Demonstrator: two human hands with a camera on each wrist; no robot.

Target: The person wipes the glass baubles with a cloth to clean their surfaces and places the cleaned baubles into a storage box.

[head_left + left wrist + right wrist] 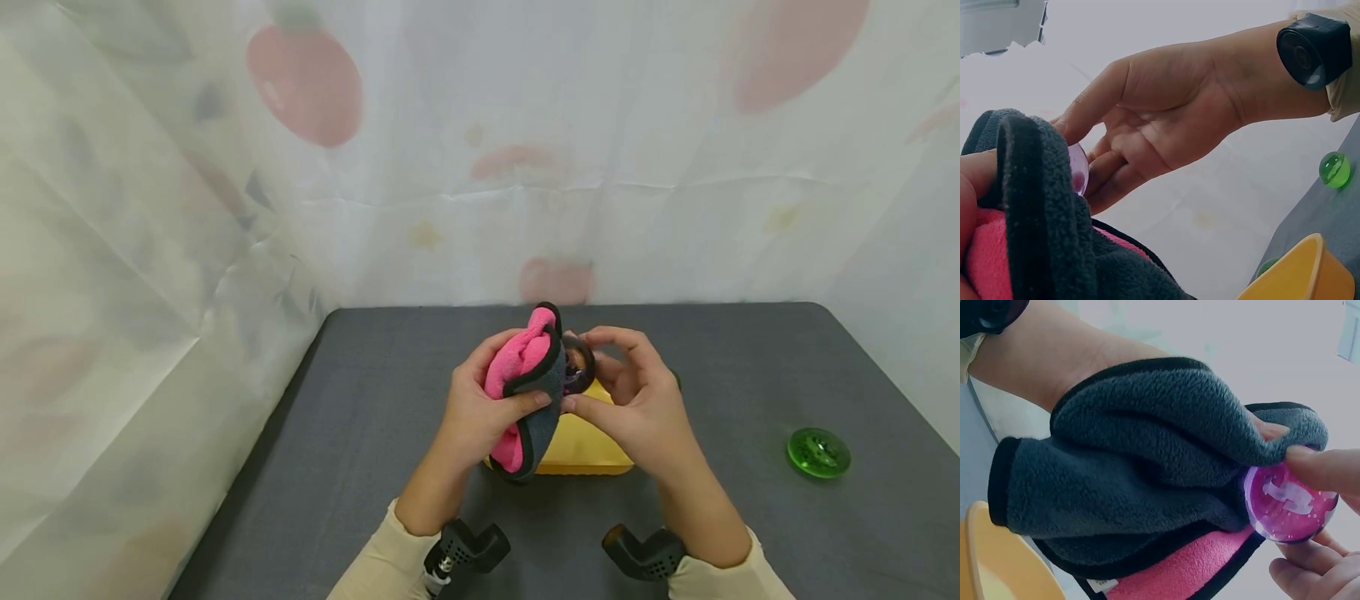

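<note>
Left hand [480,408] bunches pink-grey cloth [528,383], thumb clamping fold. Right hand [637,400] pinches purple disc [1288,503] by rim, face pressed against cloth, above yellow bowl [581,446]. Beyond right, green disc [818,452] on desk [750,350].

Both hands raised together at centre: left hand [480,400] fingers curled, gripping; right hand [637,400] fingertips pinching
</note>
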